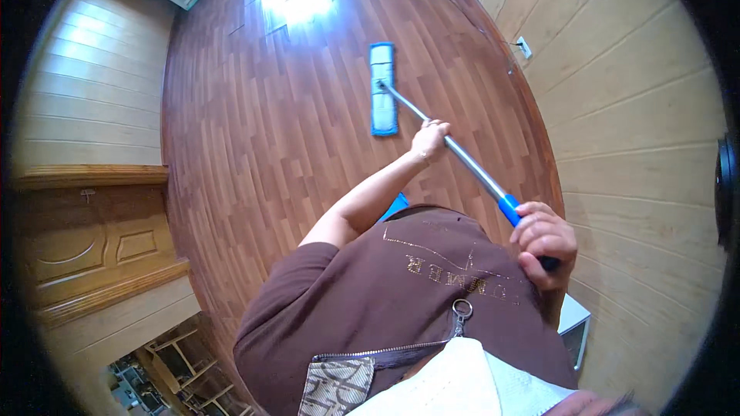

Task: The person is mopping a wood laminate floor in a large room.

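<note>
Head view, rectangular mop head (383,112), shiny metal pole (475,167)

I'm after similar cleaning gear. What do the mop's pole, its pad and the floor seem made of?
Pole: probably metal, smooth and polished, given its silvery shine.
Pad: likely fabric, with a soft-looking blue border; the fibre can't be told.
Floor: wood or wood-look laminate, fairly glossy, judging by its brown plank pattern and bright glare.
</note>
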`<state>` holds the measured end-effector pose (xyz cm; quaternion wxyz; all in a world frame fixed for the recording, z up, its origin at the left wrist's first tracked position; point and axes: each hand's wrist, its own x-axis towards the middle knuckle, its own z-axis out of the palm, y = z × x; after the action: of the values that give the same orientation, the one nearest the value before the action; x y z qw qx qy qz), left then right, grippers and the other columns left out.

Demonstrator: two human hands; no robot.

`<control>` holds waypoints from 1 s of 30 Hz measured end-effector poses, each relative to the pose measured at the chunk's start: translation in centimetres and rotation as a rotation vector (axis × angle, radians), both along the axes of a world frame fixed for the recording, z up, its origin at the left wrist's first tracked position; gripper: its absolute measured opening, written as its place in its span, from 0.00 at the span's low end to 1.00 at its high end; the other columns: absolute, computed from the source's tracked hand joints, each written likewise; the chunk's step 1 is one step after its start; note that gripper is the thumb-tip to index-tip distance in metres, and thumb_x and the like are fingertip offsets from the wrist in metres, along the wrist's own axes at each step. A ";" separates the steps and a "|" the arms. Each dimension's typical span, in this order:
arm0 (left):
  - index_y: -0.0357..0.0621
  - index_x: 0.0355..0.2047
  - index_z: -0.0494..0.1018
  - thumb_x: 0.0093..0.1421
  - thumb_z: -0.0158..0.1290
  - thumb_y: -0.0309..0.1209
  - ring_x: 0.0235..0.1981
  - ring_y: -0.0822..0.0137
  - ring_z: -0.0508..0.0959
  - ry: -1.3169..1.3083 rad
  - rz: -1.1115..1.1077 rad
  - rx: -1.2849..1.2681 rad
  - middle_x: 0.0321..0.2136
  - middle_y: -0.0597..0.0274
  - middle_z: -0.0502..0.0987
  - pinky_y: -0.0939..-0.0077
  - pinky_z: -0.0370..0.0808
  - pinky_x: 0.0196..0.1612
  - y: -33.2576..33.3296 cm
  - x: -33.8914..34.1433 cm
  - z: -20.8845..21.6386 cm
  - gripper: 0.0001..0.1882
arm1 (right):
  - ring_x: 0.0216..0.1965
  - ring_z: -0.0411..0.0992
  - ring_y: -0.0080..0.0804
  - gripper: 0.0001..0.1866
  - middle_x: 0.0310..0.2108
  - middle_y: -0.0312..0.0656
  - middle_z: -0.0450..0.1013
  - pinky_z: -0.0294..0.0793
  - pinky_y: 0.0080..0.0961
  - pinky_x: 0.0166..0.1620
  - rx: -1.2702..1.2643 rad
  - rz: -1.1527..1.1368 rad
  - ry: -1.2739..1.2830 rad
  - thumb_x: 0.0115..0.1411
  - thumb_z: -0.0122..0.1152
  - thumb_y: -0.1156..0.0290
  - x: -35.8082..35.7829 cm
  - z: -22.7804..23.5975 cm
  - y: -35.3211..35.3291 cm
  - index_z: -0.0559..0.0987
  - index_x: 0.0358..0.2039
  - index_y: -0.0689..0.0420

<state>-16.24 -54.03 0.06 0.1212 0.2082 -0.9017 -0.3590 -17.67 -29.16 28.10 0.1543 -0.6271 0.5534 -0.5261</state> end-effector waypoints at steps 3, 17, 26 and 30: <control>0.47 0.34 0.76 0.48 0.53 0.26 0.50 0.49 0.71 -0.096 -0.133 0.003 0.42 0.54 0.75 0.60 0.70 0.52 0.1 -5.2 -0.6 0.11 | 0.23 0.75 0.34 0.16 0.14 0.35 0.70 0.71 0.39 0.45 -0.046 -0.034 0.118 0.48 0.64 0.60 -2.1 -0.2 -0.4 0.71 0.14 0.54; 0.53 0.27 0.74 0.46 0.55 0.31 0.42 0.59 0.76 -0.088 -0.234 -0.142 0.31 0.64 0.76 0.55 0.72 0.41 -6.9 -7.5 3.1 0.05 | 0.23 0.74 0.34 0.19 0.18 0.39 0.73 0.79 0.37 0.34 -0.300 -0.040 0.262 0.53 0.65 0.53 -6.9 1.2 -8.7 0.72 0.22 0.55; 0.50 0.25 0.72 0.46 0.55 0.31 0.35 0.58 0.78 0.001 0.076 -0.254 0.24 0.61 0.76 0.55 0.66 0.42 -20.6 -3.0 5.0 0.05 | 0.25 0.78 0.34 0.22 0.19 0.39 0.76 0.79 0.35 0.34 -0.421 0.599 0.114 0.51 0.69 0.50 -15.5 2.3 -27.2 0.74 0.26 0.58; 0.49 0.24 0.72 0.47 0.55 0.30 0.34 0.58 0.78 -0.047 0.307 -0.223 0.25 0.59 0.76 0.57 0.66 0.40 -26.2 0.2 2.1 0.03 | 0.24 0.78 0.34 0.15 0.18 0.39 0.75 0.78 0.34 0.34 -0.435 0.840 0.003 0.50 0.69 0.60 -16.5 0.7 -37.3 0.76 0.22 0.58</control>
<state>-16.09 -80.27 2.14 0.1757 0.3370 -0.8962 -0.2290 -34.12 -66.48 28.75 0.2178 -0.8152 0.1290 -0.5209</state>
